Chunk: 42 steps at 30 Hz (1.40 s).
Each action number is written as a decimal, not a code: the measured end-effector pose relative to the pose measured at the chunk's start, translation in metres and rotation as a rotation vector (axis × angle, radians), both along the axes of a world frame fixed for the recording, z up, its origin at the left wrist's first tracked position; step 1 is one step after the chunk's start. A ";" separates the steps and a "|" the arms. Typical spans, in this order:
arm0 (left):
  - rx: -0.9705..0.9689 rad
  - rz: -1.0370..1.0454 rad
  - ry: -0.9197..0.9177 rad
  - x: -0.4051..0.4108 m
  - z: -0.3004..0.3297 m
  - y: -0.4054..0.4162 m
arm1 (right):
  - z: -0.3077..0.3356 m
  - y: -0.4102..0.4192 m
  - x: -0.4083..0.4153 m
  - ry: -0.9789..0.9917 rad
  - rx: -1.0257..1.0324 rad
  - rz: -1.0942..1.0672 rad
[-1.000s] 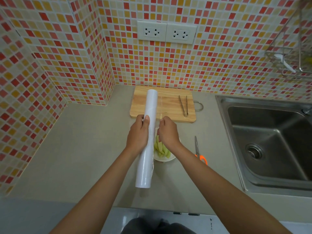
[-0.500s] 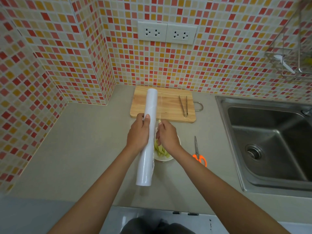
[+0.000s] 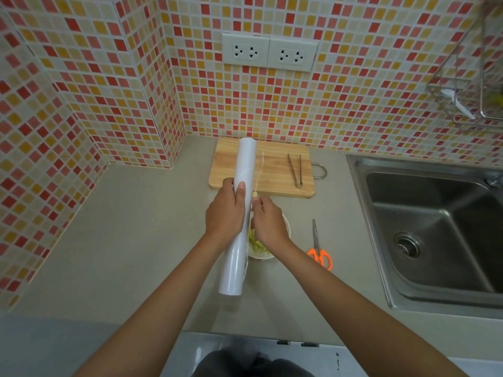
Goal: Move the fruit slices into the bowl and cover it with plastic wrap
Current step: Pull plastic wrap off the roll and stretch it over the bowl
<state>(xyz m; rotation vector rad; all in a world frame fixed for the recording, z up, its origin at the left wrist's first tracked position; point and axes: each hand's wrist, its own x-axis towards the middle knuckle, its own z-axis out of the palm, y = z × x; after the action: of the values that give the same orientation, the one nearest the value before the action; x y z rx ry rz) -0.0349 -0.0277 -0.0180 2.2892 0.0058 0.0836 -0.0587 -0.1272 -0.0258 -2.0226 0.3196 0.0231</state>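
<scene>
The left hand's (image 3: 226,213) grip wraps the plastic wrap roll (image 3: 239,213); the right hand (image 3: 268,223) pinches its film edge above the bowl (image 3: 285,227) of fruit slices (image 3: 257,244), both partly hiding it. Scissors (image 3: 318,248) lie right of the bowl, tongs (image 3: 295,170) on the cutting board (image 3: 275,167) behind it.

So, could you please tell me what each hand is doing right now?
Left hand: grips the plastic wrap roll.
Right hand: pinches the loose film edge.

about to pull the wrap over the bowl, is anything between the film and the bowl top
Only the right hand itself, hovering over the white bowl of green fruit slices while pinching the film beside the white plastic wrap roll. Nothing else visible.
</scene>
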 end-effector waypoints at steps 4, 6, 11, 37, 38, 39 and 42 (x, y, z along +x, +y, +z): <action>-0.001 0.019 -0.001 0.003 0.001 -0.001 | -0.002 0.005 -0.004 -0.004 -0.060 0.024; -0.016 0.011 0.007 0.006 -0.001 0.003 | 0.001 0.001 -0.001 -0.021 -0.123 0.051; -0.086 -0.002 0.035 0.009 -0.003 0.008 | 0.003 -0.007 0.003 0.049 0.022 0.036; -0.183 0.125 0.105 0.020 -0.005 0.009 | -0.018 0.009 -0.035 -0.208 -0.260 0.156; -0.189 0.126 0.105 0.021 -0.004 0.010 | -0.020 0.009 -0.035 -0.206 -0.236 0.117; -0.197 0.128 0.105 0.022 -0.004 0.011 | -0.022 0.007 -0.035 -0.198 -0.199 0.071; -0.208 0.127 0.108 0.024 -0.002 0.013 | -0.026 0.002 -0.035 -0.154 0.013 -0.050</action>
<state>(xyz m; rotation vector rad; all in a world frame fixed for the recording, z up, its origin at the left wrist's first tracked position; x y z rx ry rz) -0.0106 -0.0145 -0.0204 2.0814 0.2070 0.0240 -0.0941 -0.1254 -0.0514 -1.9897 0.2718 -0.1610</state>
